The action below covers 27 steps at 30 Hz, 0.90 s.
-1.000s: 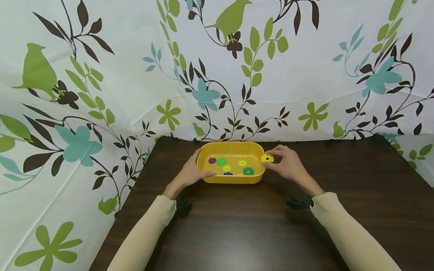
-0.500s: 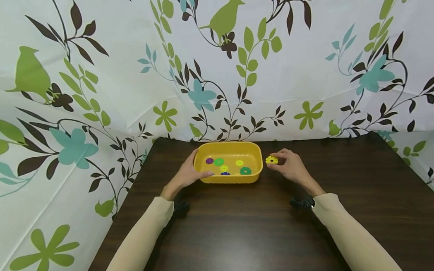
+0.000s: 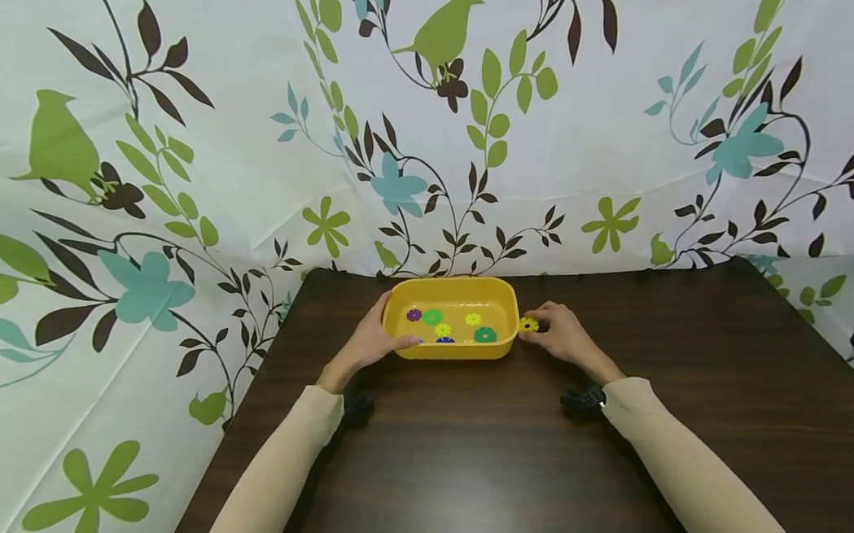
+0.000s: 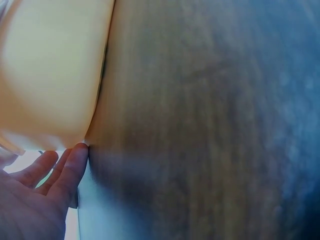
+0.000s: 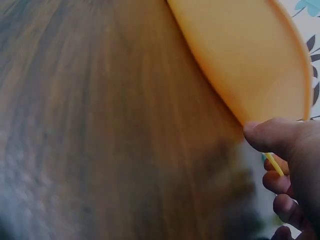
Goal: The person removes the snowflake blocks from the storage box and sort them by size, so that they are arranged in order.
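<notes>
A yellow plastic tub (image 3: 451,352) stands near the table's far edge. Its left end is in my left hand (image 3: 369,335), the thumb along the front rim and the fingers on the outer wall. Several flower-shaped discs lie inside, among them a purple one (image 3: 414,315), a light green one (image 3: 433,317), a dark green one (image 3: 485,335) and a yellow one (image 3: 473,319). Just outside the tub's right end, my right hand (image 3: 565,333) pinches another yellow flower-shaped disc (image 3: 528,325) between thumb and fingers. In the right wrist view that disc (image 5: 274,164) appears edge-on, mostly hidden by the hand.
The dark wooden table (image 3: 453,460) extends in front of the tub and to both sides. Behind it hangs a white cloth (image 3: 258,146) printed with birds, leaves and flowers, and its left part runs along the table's left side.
My right hand, holding the yellow disc, moved slightly right off the tub's rim, then came lower and back left against its right end. The left hand keeps its hold on the tub.
</notes>
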Motion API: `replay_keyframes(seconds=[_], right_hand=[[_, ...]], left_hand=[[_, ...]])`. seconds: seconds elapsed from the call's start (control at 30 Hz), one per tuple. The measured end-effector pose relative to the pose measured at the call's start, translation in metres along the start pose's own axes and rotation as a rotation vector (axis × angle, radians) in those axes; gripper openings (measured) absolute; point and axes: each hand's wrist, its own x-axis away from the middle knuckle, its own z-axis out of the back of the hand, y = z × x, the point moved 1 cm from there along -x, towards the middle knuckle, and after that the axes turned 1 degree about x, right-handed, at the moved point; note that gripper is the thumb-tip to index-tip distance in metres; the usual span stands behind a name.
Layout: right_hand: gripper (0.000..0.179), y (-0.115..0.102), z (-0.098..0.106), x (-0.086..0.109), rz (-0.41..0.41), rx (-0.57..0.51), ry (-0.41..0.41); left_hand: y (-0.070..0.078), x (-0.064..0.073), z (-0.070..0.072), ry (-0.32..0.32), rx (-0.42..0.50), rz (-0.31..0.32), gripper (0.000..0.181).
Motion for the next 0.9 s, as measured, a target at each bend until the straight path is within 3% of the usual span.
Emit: replay_keyframes(seconds=[0.9], right_hand=[[0.056,0.0001,-0.0063,0.0017,-0.052,0.03,-0.054]], left_hand=[[-0.0036,-0.0029,0.0006,-0.012,-0.016,0.008,0.119]])
